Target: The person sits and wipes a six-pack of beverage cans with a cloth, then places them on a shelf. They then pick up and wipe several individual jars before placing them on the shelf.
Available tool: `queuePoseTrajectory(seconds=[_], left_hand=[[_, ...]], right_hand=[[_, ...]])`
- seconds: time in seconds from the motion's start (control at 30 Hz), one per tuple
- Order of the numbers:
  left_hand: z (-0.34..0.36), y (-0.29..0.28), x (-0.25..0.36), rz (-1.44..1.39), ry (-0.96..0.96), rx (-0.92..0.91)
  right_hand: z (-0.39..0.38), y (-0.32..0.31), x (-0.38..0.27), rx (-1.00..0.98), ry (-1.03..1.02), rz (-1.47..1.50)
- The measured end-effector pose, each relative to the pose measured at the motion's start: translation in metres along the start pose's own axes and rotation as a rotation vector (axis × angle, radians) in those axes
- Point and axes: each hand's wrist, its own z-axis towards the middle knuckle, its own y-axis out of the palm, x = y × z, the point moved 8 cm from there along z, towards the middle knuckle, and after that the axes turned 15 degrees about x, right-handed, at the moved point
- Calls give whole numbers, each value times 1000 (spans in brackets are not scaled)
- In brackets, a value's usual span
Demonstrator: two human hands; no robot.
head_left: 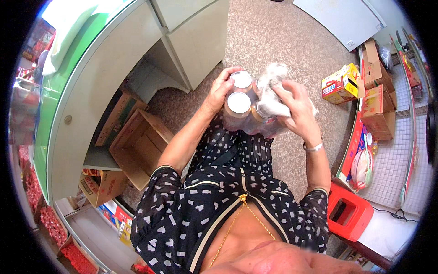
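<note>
In front of my body I hold a pack of cans (238, 103) with round silver lids, set close together; a clear wrap seems to surround them. My left hand (218, 93) grips the pack's left side, fingers curled over its far edge. On the right, my right hand (299, 109) is closed on a crumpled white cloth (273, 101), which lies against the lids on that side. The cloth and fingers hide part of those lids.
At left stands a counter (98, 68) with a green edge and an open cubby. An open cardboard box (141, 141) rests below it. Shelves on the right hold a yellow box (340, 86) and brown cartons (378, 112). A red plastic container (349, 212) is at lower right.
</note>
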Motion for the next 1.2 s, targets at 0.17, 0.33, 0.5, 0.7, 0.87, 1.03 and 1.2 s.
queuePoseTrajectory(seconds=[0.17, 0.33, 0.5, 0.7, 0.87, 1.03, 1.2], left_hand=[[7, 4, -5, 46, -153, -4], [1, 10, 2, 313, 27, -107], [-6, 12, 10, 309, 68, -47], [3, 1, -3, 275, 102, -8], [-4, 10, 10, 332, 77, -99], [2, 13, 11, 355, 119, -75], [12, 6, 4, 290, 136, -24]], right_hand=[[17, 50, -69, -253, -261, 77], [-10, 31, -81, -417, -345, 137], [-3, -8, -17, -287, -137, -49], [14, 34, -84, -283, -318, 6], [-13, 18, -87, -416, -394, 120], [8, -3, -15, -316, -93, 4], [23, 37, -77, -314, -365, 21]])
